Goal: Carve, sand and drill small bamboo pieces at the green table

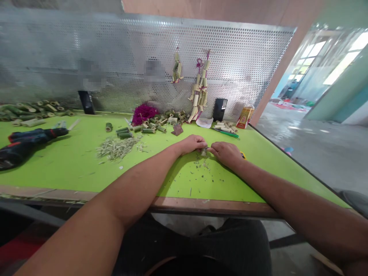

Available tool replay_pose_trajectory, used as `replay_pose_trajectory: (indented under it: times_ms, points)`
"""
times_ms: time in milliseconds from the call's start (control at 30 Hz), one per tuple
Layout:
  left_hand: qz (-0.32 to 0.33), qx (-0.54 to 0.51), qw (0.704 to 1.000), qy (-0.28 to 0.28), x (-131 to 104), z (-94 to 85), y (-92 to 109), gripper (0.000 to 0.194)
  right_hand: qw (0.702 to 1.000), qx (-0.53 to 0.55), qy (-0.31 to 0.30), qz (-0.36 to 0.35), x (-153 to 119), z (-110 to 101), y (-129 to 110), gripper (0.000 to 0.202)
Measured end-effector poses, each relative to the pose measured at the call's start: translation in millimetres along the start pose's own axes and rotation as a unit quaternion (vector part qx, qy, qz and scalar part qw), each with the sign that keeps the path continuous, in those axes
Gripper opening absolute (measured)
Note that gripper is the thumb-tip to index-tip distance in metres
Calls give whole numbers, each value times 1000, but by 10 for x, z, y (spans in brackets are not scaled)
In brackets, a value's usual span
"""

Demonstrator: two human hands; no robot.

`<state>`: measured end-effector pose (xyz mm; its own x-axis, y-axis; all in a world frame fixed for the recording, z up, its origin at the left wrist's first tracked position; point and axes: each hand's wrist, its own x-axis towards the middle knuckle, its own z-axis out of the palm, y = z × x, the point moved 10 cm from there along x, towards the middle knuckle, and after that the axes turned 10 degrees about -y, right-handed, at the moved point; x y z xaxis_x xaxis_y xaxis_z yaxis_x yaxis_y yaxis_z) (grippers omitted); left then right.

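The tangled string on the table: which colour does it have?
The tangled string is purple-magenta; the head view shows it.

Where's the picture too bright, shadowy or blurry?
In the head view, the far-right window glares white; a soft shadow darkens the green table beside the left forearm; two patches on the perforated panel look blocky; the small piece between the hands is smudgy.

Legible text, brands, numbers: none; the beverage bottle, between two and three o'clock from the view's centre, bears a red-and-yellow label, any lettering too small to resolve; the power drill, at nine o'clock, is too blurred for any marking on its housing to be read.
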<state>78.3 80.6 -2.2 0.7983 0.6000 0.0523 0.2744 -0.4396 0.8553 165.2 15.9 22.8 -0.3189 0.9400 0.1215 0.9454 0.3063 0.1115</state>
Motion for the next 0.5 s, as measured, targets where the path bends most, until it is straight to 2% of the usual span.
replay_pose_trajectory:
  times_ms: [167, 300, 367, 500]
  points:
    - [7, -33, 999, -7, -33, 43, 78, 31, 999, -15, -29, -17, -16, 48, -60, 49]
    - [-3, -39, 999, 11, -40, 25, 65, 27, 994, -40, -60, -76, -60, 110, -234, 49]
    - [-4, -32, 999, 14, -38, 19, 58, 28, 994, -41, -46, -87, -80, 80, -265, 47]
    - [-1, -22, 1000, 10, -42, 19, 72, 29, 999, -18, 3, -41, -78, -18, -147, 48]
